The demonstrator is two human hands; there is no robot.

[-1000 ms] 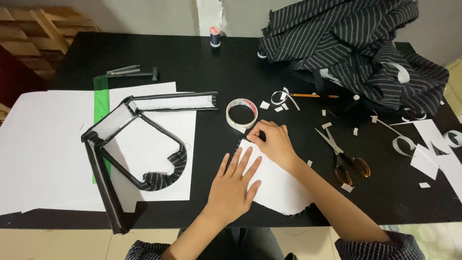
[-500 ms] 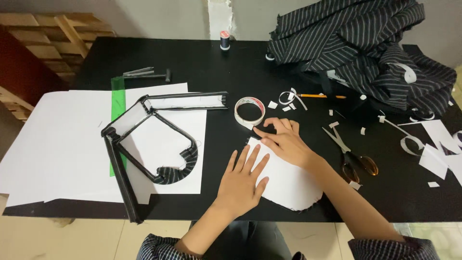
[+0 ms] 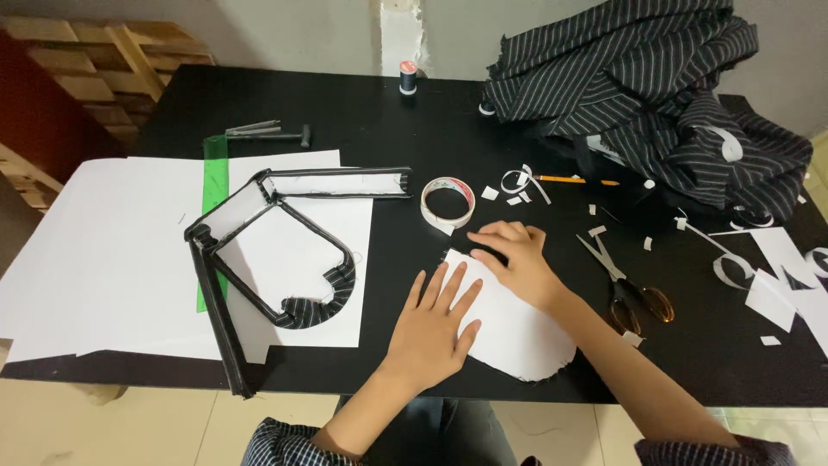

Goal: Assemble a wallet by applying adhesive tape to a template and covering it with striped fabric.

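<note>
Both hands lay open and flat on the white piece point(image 3: 517, 332) just below the tape roll point(image 3: 448, 204), left hand point(image 3: 431, 324) on its near-left side, right hand point(image 3: 517, 259) at its top edge.

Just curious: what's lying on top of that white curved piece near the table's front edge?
Both hands: the left hand lies flat on it, the right hand presses its upper edge. Whatever lies beneath them is hidden.

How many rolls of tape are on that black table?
1: a white roll of tape lies on the black table, just beyond the right hand. More may hide under the striped fabric pile.
</note>
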